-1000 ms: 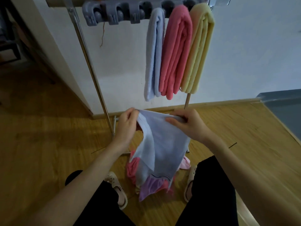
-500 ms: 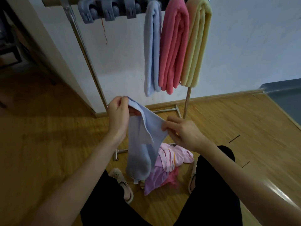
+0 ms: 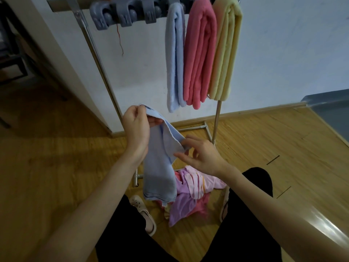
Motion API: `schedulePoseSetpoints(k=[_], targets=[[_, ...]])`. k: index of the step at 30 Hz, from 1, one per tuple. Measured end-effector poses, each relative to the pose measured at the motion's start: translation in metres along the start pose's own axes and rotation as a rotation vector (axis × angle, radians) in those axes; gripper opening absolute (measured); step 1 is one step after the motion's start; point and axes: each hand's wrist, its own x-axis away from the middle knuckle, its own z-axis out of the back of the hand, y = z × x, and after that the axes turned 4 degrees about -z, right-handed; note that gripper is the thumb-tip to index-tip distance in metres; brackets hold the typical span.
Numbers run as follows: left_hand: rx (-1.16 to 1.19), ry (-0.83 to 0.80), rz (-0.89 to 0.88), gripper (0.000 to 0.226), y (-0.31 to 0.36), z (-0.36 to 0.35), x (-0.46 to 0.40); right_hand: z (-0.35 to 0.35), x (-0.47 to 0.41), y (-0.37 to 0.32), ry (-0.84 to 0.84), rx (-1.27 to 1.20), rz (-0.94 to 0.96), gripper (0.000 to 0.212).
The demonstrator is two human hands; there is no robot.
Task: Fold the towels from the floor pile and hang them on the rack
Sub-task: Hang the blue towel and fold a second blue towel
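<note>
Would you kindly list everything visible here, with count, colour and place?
Hung towels: 3, light blue, pink, yellow, side by side on the rack bar.
Held towel: 1, light blue, hanging in front of the rack.
Floor pile: 1, pink and lilac cloths, between the feet.
Rack: 1, metal, against the wall.
Clips: several, grey, on the bar left of the towels.
Slippers: 2, beige, left one and right one either side of the pile.
Left hand: pinches the held towel's top edge.
Right hand: fingers at the towel's lower fold.
</note>
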Motion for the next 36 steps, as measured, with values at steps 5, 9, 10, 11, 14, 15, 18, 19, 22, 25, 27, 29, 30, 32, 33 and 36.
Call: schedulePoseSetpoints(k=[5,9,10,11,14,15,18,19,22,25,27,29,30,32,33,36], targets=[[-0.025,0.002,-0.012,0.021,0.002,-0.001,-0.004,0.004,-0.003,0.004,0.084,-0.028,-0.03,0.019],[-0.162,-0.057,-0.052,0.021,-0.002,0.009,-0.008,0.025,-0.009,0.01,0.157,-0.054,-0.078,0.017],[-0.207,-0.091,-0.068,0.022,-0.002,0.012,-0.008,0.032,-0.011,0.012,0.164,-0.06,-0.095,0.017],[-0.26,-0.127,-0.09,0.023,-0.003,0.015,-0.009,0.038,-0.013,0.014,0.163,-0.066,-0.108,0.017],[-0.496,-0.25,-0.178,0.025,0.0,0.026,-0.011,0.057,-0.019,0.019,0.148,-0.057,-0.124,0.014],[-0.61,-0.307,-0.216,0.026,0.002,0.03,-0.013,0.062,-0.021,0.019,0.14,-0.048,-0.126,0.013],[-1.035,-0.509,-0.263,0.033,0.009,0.035,-0.017,0.072,-0.025,0.017,0.11,-0.021,-0.102,0.01],[-1.138,-0.546,-0.251,0.036,0.012,0.034,-0.017,0.075,-0.026,0.016,0.1,-0.007,-0.088,0.01],[-1.222,-0.533,-0.24,0.032,0.016,0.031,-0.02,0.08,-0.026,0.013,0.087,-0.004,-0.072,0.013],[-1.048,-0.468,-0.315,0.01,0.024,0.026,-0.02,0.086,-0.024,0.011,0.105,-0.049,-0.088,0.01],[-0.958,-0.422,-0.398,0.01,0.03,0.022,-0.02,0.091,-0.024,0.009,0.125,-0.071,-0.097,0.01],[-0.929,-0.387,-0.476,0.012,0.039,0.017,-0.018,0.098,-0.026,0.008,0.147,-0.09,-0.105,0.009],[-0.928,-0.372,-0.508,0.012,0.044,0.015,-0.017,0.102,-0.027,0.007,0.156,-0.098,-0.109,0.007],[-0.921,-0.351,-0.551,0.013,0.052,0.011,-0.016,0.108,-0.029,0.007,0.17,-0.112,-0.12,0.004],[-0.916,-0.348,-0.563,0.014,0.055,0.009,-0.017,0.11,-0.029,0.007,0.179,-0.123,-0.123,0.004],[-0.912,-0.363,-0.559,0.019,0.06,0.006,-0.017,0.116,-0.029,0.007,0.194,-0.133,-0.122,0.014]])
